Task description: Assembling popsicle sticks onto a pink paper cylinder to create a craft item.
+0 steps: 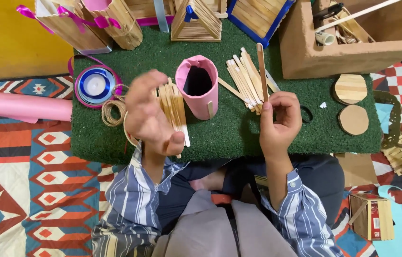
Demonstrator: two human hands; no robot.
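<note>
A single wooden craft stick (261, 71) is held upright in the right hand (280, 121), its lower end pinched between thumb and fingers (290, 102) closed on it. The left hand (149, 114), slightly blurred, is raised with its palm open and its fingers spread apart, gripping nothing; a row of joined sticks (175, 109) is seen just behind it, and whether it is touched cannot be told. A pink paper-wrapped cylinder (197, 93) stands upright on the green turf mat (239, 138) between the two hands. A loose bundle of sticks (245, 81) lies on the mat just behind the right hand. A spool of blue ribbon (95, 85) and a coil of twine (113, 112) are set near the left hand.
</note>
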